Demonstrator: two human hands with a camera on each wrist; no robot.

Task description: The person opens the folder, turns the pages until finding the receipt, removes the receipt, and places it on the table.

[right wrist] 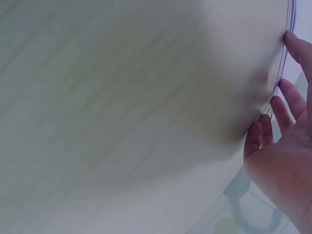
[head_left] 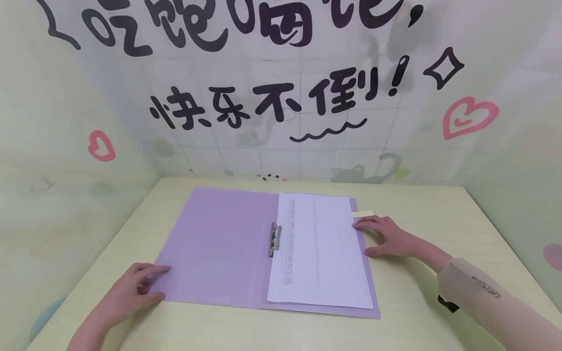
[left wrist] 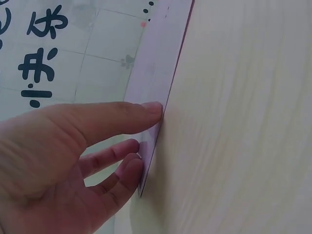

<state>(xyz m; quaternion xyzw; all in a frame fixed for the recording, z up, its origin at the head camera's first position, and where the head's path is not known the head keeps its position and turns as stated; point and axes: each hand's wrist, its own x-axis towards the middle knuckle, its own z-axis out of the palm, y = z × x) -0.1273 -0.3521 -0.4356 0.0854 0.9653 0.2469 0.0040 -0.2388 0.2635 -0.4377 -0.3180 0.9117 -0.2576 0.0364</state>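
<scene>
A purple folder [head_left: 215,243] lies spread flat on the table, with a metal lever clip [head_left: 274,239] near its spine. White printed sheets [head_left: 338,253] cover its right half. My left hand [head_left: 127,292] rests at the folder's near left corner, its thumb and fingertips touching the cover's edge. The same hand [left wrist: 73,156] in the left wrist view has its thumb and fingers spread along the purple edge. On the other side, my right hand [head_left: 391,236] touches the right edge of the folder and sheets with spread fingertips, also seen in the right wrist view.
A pale yellow tab [head_left: 362,213] sticks out past the folder's right edge, just beyond the right hand. Walls with dark lettering [head_left: 263,102] and pink hearts enclose the light wooden table [head_left: 421,292] at the back and both sides.
</scene>
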